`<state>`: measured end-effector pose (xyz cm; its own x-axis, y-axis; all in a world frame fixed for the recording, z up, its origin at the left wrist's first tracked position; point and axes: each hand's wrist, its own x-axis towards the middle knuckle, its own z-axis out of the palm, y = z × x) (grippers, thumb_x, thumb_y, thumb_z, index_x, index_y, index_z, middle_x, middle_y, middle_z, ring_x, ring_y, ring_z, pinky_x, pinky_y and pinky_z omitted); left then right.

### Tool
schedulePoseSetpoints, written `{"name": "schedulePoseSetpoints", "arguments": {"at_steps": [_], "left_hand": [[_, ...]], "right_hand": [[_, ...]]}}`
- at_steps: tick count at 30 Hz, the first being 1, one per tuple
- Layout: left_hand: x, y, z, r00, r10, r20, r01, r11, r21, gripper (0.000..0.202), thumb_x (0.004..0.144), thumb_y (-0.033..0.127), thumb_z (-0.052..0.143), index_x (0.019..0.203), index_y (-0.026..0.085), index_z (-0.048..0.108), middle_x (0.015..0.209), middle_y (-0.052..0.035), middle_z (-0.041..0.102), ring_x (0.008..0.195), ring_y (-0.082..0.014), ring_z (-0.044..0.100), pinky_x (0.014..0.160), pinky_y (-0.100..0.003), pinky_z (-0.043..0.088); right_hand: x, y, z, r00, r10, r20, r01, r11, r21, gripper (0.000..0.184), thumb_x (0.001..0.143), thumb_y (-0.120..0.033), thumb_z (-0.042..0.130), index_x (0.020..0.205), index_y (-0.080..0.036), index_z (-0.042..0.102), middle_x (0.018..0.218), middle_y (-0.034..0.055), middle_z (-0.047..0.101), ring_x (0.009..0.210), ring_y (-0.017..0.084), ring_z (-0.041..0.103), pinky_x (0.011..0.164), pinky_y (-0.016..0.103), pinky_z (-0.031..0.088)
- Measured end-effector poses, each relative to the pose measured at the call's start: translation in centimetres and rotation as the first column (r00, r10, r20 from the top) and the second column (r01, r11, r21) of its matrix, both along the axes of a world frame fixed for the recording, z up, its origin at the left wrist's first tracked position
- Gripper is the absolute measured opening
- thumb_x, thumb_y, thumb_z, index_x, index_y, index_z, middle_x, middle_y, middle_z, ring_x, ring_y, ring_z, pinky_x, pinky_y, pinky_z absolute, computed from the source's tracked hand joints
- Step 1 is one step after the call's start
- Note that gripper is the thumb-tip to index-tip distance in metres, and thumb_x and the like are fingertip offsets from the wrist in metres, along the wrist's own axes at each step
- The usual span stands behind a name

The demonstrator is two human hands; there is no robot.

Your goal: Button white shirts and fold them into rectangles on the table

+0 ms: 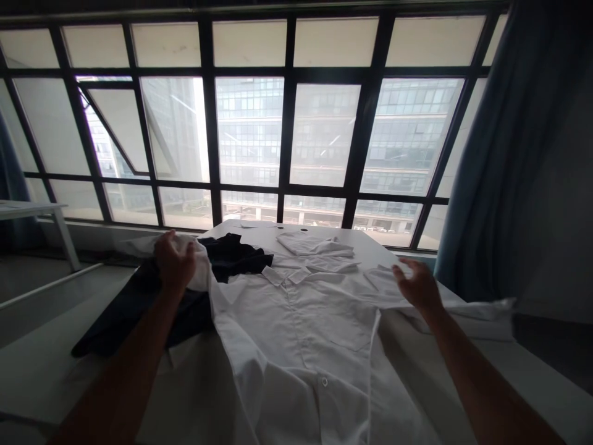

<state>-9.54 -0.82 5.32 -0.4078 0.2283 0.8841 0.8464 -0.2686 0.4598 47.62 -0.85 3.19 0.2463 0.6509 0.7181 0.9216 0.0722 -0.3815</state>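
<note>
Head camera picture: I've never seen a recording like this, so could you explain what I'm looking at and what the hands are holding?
This picture comes from a camera worn on a person's head, so the two bare arms are that person's own; no machine is shown. A white shirt lies buttoned and spread out on a white table. The left hand grips a bunched part of the shirt. The right hand is open at the shirt's other side. A dark garment lies partly under the shirt, and a folded white cloth lies farther along the table. Behind them is a large window.
</note>
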Motion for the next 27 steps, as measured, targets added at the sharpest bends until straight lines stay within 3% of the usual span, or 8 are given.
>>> {"name": "schedulePoseSetpoints", "arguments": {"at_steps": [4,7,12,15,19,21,25,27], "left_hand": [[7.5,-0.6,-1.9,0.889,-0.323,-0.325,0.235,0.930,-0.281,0.031,0.091,0.031,0.049,0.116,0.016,0.060,0.124,-0.0113,0.062,0.122,-0.0273,0.053,0.109,-0.046,0.035],[11.4,-1.2,-4.1,0.685,-0.647,-0.335,0.275,0.655,-0.704,0.029,0.091,0.034,0.053,0.112,0.020,0.066,0.127,-0.0095,0.064,0.121,-0.0250,0.056,0.108,-0.042,0.036],[12.8,-1.9,-6.4,0.482,-0.864,-0.144,0.178,0.257,-0.950,0.051,0.083,0.042,0.067,0.130,0.023,0.058,0.147,-0.0101,0.048,0.135,-0.0299,0.043,0.112,-0.046,0.029],[12.6,-1.9,-6.7,0.487,-0.865,-0.125,0.211,0.255,-0.944,0.051,0.085,0.045,0.064,0.131,0.024,0.058,0.148,-0.0107,0.046,0.135,-0.0300,0.043,0.112,-0.045,0.030],[13.2,-2.1,-6.5,0.444,-0.880,-0.166,0.212,0.283,-0.935,0.044,0.086,0.047,0.062,0.123,0.023,0.063,0.138,-0.0110,0.057,0.131,-0.0292,0.048,0.109,-0.042,0.034],[13.8,-2.5,-5.9,0.410,-0.888,-0.209,0.167,0.298,-0.940,0.037,0.085,0.044,0.064,0.115,0.023,0.068,0.127,-0.0111,0.065,0.122,-0.0297,0.055,0.102,-0.040,0.040],[15.2,-3.9,-4.3,0.397,-0.883,-0.252,0.137,0.328,-0.935,0.027,0.083,0.045,0.065,0.092,0.021,0.075,0.090,-0.0089,0.075,0.084,-0.0247,0.069,0.076,-0.031,0.048],[15.6,-4.4,-3.8,0.368,-0.908,-0.197,0.188,0.281,-0.941,0.031,0.084,0.049,0.061,0.078,0.022,0.075,0.072,-0.0051,0.072,0.066,-0.0186,0.066,0.063,-0.026,0.045]], "right_hand": [[-8.1,-0.6,-2.3,0.797,0.599,0.073,-0.545,0.766,-0.341,0.035,0.087,-0.038,0.053,0.109,-0.015,0.068,0.115,0.0137,0.067,0.107,0.025,0.062,0.098,0.037,0.045],[-12.0,-1.6,-4.4,0.666,0.744,0.046,-0.606,0.576,-0.548,0.034,0.084,-0.036,0.061,0.112,-0.018,0.068,0.123,0.0135,0.063,0.110,0.026,0.061,0.098,0.037,0.044],[-13.7,-2.5,-4.2,0.677,0.729,0.099,-0.498,0.554,-0.667,0.032,0.081,-0.035,0.064,0.107,-0.019,0.071,0.108,0.0117,0.066,0.095,0.024,0.062,0.085,0.034,0.046],[-13.6,-3.2,-2.4,0.642,0.766,-0.001,-0.514,0.430,-0.742,0.028,0.076,-0.039,0.070,0.092,-0.017,0.074,0.092,0.0076,0.069,0.077,0.018,0.061,0.069,0.027,0.045],[-13.2,-3.7,-1.4,0.574,0.757,-0.313,-0.554,0.077,-0.829,0.036,0.080,-0.049,0.064,0.082,-0.014,0.074,0.064,0.0015,0.065,0.056,0.012,0.053,0.052,0.021,0.036],[-12.9,-3.5,-1.8,0.625,0.728,-0.280,-0.560,0.168,-0.811,0.035,0.082,-0.047,0.062,0.080,-0.013,0.073,0.060,0.0015,0.063,0.053,0.011,0.052,0.050,0.022,0.035],[-12.9,-2.5,-3.1,0.811,0.580,0.079,-0.427,0.679,-0.597,0.022,0.085,-0.033,0.060,0.084,-0.016,0.073,0.080,0.0072,0.070,0.069,0.016,0.061,0.063,0.025,0.040],[-13.2,-2.0,-3.8,0.817,0.562,0.132,-0.425,0.740,-0.521,0.023,0.087,-0.031,0.057,0.098,-0.017,0.073,0.098,0.0092,0.070,0.078,0.018,0.063,0.070,0.027,0.043]]}}
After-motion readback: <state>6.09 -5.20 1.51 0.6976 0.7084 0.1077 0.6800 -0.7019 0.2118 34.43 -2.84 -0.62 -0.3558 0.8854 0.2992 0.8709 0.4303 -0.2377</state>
